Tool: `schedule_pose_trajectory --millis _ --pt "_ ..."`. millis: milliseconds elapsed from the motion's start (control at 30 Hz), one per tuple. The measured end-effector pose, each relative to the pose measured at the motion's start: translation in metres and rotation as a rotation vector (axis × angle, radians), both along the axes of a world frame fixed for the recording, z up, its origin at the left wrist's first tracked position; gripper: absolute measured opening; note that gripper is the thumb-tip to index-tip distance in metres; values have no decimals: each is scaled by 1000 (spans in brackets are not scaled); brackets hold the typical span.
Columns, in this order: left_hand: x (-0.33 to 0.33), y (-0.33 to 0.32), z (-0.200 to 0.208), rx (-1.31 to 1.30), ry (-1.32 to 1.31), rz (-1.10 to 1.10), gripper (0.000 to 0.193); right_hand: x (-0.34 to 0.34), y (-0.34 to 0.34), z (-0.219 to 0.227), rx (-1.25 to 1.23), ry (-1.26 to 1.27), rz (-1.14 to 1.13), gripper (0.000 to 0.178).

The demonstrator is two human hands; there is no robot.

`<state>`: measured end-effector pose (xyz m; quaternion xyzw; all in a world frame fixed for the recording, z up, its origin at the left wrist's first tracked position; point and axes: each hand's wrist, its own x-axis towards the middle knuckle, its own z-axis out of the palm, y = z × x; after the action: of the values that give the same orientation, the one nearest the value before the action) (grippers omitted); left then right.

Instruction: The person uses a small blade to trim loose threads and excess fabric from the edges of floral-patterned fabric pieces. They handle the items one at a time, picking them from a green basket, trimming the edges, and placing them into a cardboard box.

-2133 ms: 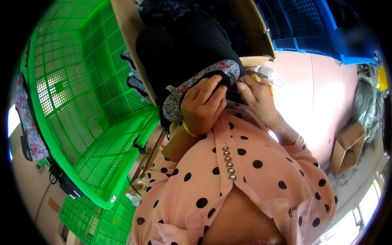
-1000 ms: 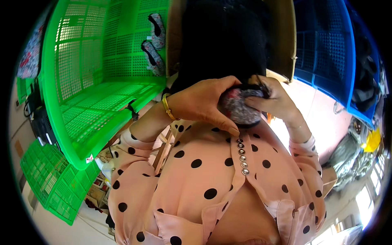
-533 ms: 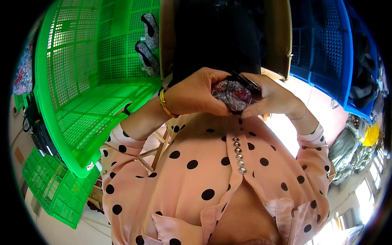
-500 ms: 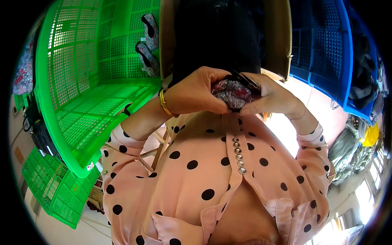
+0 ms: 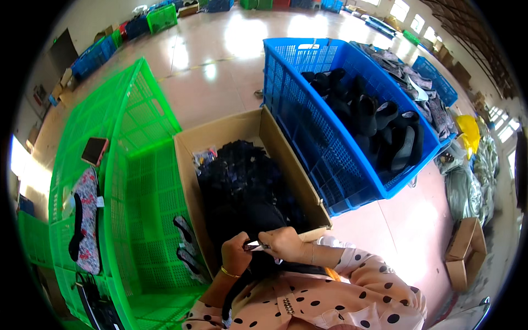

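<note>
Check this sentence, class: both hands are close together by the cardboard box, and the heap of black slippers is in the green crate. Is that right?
Not quite: the crate is wrong. The head view shows the black slippers in the blue crate, not the green crate. The rest stands: the left hand and right hand are close together by the cardboard box.

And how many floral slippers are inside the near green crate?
2: in the green crate, near the cardboard box, the upper floral slipper and, just below it, the lower floral slipper. Others could be hidden behind the box.
</note>
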<state>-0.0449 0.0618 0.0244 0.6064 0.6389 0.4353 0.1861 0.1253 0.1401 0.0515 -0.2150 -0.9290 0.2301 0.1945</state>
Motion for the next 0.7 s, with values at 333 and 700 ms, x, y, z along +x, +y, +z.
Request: schedule_pose_trajectory --millis 333,700 --pt "-6 -7 -13 -1 4 -149 20 33 4 9 -180 -101 107 25" --pt "-11 9 -7 105 31 -42 24 20 10 -50 158 59 -403 30"
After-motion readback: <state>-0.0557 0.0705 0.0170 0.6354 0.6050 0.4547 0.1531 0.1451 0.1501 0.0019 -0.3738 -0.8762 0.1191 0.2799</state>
